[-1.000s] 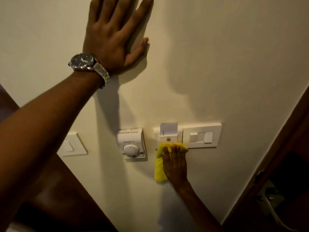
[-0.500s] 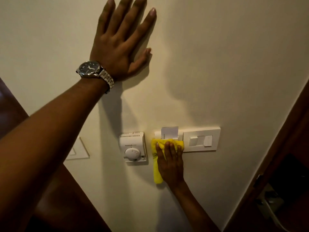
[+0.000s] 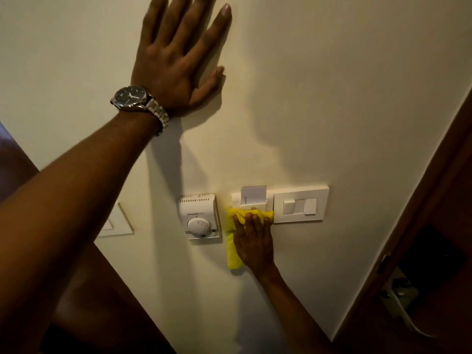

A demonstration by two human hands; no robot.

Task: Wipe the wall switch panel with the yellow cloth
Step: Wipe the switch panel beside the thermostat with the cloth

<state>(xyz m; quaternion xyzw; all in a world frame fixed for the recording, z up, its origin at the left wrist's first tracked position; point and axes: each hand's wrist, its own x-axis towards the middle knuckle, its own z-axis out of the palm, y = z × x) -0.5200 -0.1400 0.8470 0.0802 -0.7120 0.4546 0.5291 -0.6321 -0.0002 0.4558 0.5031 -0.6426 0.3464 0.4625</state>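
The white wall switch panel [image 3: 300, 204] has a key-card slot on its left with a white card [image 3: 253, 195] standing in it, and rocker switches on its right. My right hand [image 3: 254, 241] presses the yellow cloth [image 3: 233, 241] flat against the wall at the panel's lower left, covering the bottom of the card slot. The cloth hangs down along the hand's left side. My left hand [image 3: 176, 60], with a steel wristwatch [image 3: 139, 103], lies flat on the wall high above, fingers spread and holding nothing.
A white thermostat with a round dial [image 3: 200, 217] is mounted just left of the cloth. Another white switch plate [image 3: 115, 223] sits further left, partly behind my forearm. A dark wooden door frame [image 3: 421, 200] runs along the right, with a metal door handle [image 3: 398, 300] below.
My right hand with the cloth has slid a little right and down along the panel's lower edge, uncovering more of the card slot. My left hand stays planted on the wall.
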